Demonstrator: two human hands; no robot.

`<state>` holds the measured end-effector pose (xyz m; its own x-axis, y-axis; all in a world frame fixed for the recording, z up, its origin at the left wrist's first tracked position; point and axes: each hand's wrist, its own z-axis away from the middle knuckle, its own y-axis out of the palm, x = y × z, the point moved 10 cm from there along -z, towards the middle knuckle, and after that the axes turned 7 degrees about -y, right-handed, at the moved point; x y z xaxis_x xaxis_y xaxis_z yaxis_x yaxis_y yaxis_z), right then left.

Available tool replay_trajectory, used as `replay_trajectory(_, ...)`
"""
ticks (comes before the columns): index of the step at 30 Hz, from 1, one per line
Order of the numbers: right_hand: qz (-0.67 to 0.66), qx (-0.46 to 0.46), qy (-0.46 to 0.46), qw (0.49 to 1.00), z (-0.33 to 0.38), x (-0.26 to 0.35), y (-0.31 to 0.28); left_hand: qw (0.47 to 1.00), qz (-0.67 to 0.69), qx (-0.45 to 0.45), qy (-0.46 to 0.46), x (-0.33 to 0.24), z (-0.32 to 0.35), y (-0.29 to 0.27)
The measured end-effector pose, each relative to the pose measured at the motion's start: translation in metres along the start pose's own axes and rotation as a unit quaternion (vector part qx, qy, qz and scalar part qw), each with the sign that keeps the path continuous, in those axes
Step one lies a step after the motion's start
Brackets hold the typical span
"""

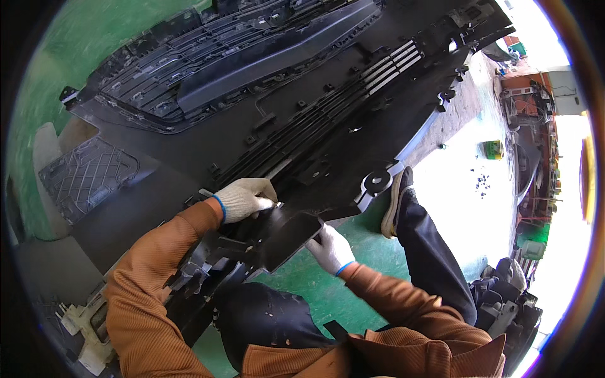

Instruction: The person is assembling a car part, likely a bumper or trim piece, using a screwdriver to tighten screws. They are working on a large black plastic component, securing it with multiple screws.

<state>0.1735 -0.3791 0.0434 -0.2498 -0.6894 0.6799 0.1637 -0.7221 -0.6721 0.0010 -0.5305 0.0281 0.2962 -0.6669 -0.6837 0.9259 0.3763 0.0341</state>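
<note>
A large black plastic car bumper (353, 157) lies in front of me, running from the lower left to the upper right. My left hand (246, 199), in a white knit glove with a blue cuff, is closed at the bumper's near part. A small shiny bit shows at its fingertips, too small to name. My right hand (331, 249), gloved alike, grips the near edge of a black plastic flap (291, 239) on the bumper; its fingers are partly hidden behind that edge. To the right of the flap, a round black disc (377, 182) sits on a bracket.
A black grille (220, 75) lies beyond the bumper. Dark parts (504, 302) are heaped at the lower right. A green and yellow tub (493, 150) stands on the floor, with small dark bits (483, 181) scattered nearby. My shod foot (398, 200) is beside the bumper on the green floor (372, 264).
</note>
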Motion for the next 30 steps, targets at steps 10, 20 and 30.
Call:
replay_trajectory(10,-0.472,0.361,0.236,0.769,0.019,-0.014,0.043,0.999,0.038,0.008,0.025,0.004,-0.005,-0.002)
replay_trajectory(20,0.023,-0.012,-0.026,0.999,0.007,0.02,-0.001,0.999,-0.016,0.03,0.006,0.006,0.0,-0.002)
replay_trajectory(30,-0.359,0.232,0.197,0.882,0.012,-0.017,0.038,0.998,-0.035,0.041,0.016,0.002,-0.001,-0.003)
